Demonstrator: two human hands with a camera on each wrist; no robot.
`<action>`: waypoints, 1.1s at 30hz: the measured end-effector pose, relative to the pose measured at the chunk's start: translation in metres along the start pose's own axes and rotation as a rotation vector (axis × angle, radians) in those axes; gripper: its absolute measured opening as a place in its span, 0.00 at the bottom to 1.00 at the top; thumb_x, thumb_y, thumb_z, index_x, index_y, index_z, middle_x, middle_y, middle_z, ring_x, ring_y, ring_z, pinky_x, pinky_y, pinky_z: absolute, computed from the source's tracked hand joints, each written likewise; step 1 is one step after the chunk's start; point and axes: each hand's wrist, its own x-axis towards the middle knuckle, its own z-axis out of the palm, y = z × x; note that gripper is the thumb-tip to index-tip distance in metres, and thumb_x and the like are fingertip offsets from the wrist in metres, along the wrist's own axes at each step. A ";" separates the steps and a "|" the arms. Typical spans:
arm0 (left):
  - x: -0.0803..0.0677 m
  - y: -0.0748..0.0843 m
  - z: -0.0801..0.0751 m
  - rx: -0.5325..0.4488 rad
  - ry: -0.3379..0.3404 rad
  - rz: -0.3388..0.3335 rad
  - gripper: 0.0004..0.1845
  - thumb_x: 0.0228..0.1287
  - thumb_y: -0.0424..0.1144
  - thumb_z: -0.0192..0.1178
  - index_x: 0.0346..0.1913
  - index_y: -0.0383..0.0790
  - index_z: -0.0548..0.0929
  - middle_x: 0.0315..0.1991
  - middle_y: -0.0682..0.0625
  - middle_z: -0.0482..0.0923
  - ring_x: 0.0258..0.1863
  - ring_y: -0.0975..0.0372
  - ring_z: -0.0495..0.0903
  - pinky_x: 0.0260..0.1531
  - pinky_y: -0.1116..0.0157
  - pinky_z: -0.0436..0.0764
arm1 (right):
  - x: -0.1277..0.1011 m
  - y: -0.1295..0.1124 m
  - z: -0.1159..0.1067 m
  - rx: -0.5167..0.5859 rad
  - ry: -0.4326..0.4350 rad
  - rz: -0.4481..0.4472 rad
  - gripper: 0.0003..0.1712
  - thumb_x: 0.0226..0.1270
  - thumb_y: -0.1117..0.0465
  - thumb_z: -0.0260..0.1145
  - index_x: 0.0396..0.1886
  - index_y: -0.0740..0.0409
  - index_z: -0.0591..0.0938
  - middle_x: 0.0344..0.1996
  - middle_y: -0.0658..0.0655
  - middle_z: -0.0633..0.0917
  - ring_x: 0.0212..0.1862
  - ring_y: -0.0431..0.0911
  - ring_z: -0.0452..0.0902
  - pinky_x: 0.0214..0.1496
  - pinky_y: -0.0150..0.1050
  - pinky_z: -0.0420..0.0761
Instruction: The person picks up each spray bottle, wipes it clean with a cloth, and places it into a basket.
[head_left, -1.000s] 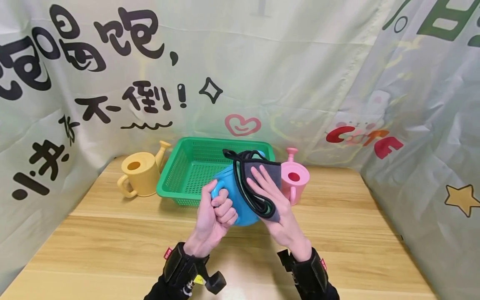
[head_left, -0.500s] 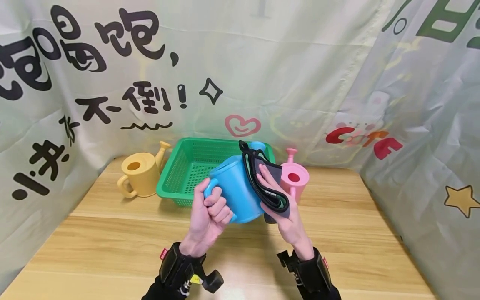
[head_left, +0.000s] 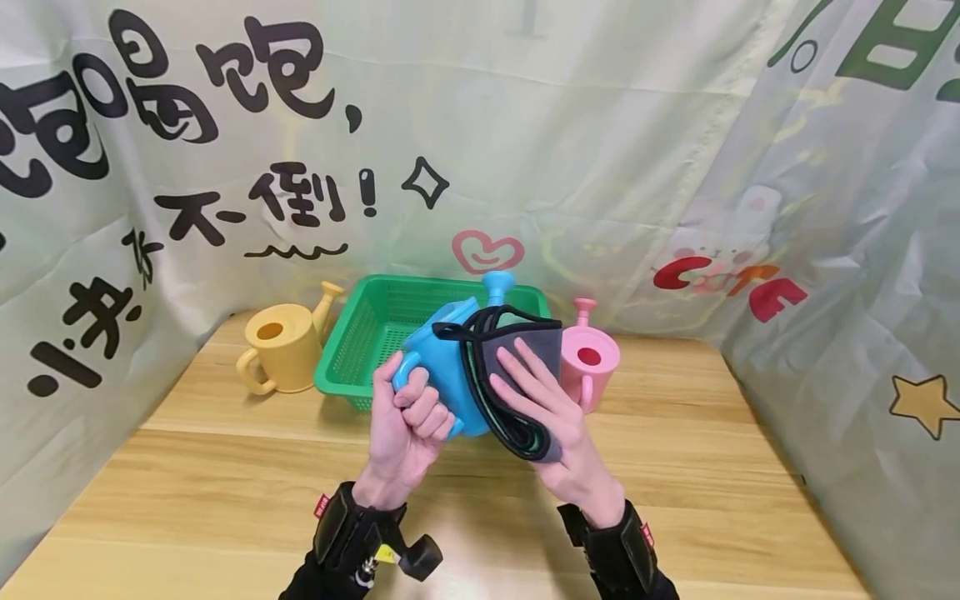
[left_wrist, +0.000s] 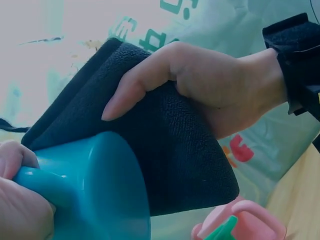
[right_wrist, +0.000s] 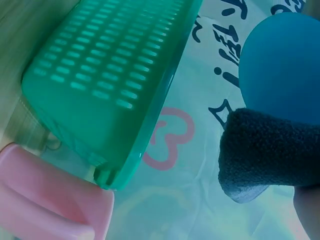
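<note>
In the head view, my left hand [head_left: 405, 433] grips the handle of a blue watering can [head_left: 442, 358], holding it tilted above the table. Its blue sprinkler head rises behind the cloth. My right hand [head_left: 566, 437] holds a folded dark grey cleaning cloth [head_left: 543, 340] with black edging and a loop, laid against the can's right side. From the left wrist, the right thumb lies on the near face of the cloth [left_wrist: 170, 150], beside the can's base [left_wrist: 117, 185]; the other fingers are hidden behind it. The right wrist view catches the fuzzy cloth edge [right_wrist: 270, 150] below the can [right_wrist: 280, 65].
Behind the hands stands a green perforated basket [head_left: 341, 379] on the wooden table [head_left: 697, 467]. A yellow watering can [head_left: 292, 362] is to its left, a pink one [head_left: 600, 379] to its right. A printed curtain [head_left: 600, 125] hangs around the table's back and sides.
The left hand has shifted slightly left with the blue can, whose sprinkler head now shows higher. The cloth moved right and away half a second ago, then back left over the can's side.
</note>
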 end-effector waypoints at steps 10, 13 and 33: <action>-0.001 -0.003 0.005 0.164 0.102 0.010 0.28 0.82 0.53 0.19 0.20 0.49 0.53 0.14 0.58 0.46 0.11 0.65 0.43 0.15 0.67 0.39 | 0.002 0.000 0.009 -0.148 0.001 -0.083 0.32 0.65 0.59 0.44 0.68 0.61 0.76 0.72 0.62 0.72 0.78 0.61 0.59 0.81 0.50 0.56; -0.001 -0.005 0.006 0.207 0.118 0.014 0.27 0.81 0.52 0.17 0.20 0.49 0.53 0.14 0.58 0.46 0.11 0.65 0.43 0.15 0.66 0.39 | 0.001 -0.002 0.011 -0.148 0.009 -0.037 0.34 0.62 0.61 0.46 0.69 0.60 0.75 0.73 0.62 0.71 0.78 0.60 0.59 0.82 0.49 0.55; -0.001 -0.020 0.008 0.414 0.038 -0.006 0.26 0.81 0.47 0.18 0.19 0.49 0.53 0.13 0.56 0.47 0.11 0.63 0.44 0.14 0.62 0.41 | 0.002 -0.019 0.002 0.306 0.143 0.479 0.38 0.66 0.78 0.50 0.76 0.54 0.66 0.78 0.45 0.64 0.81 0.42 0.53 0.83 0.40 0.45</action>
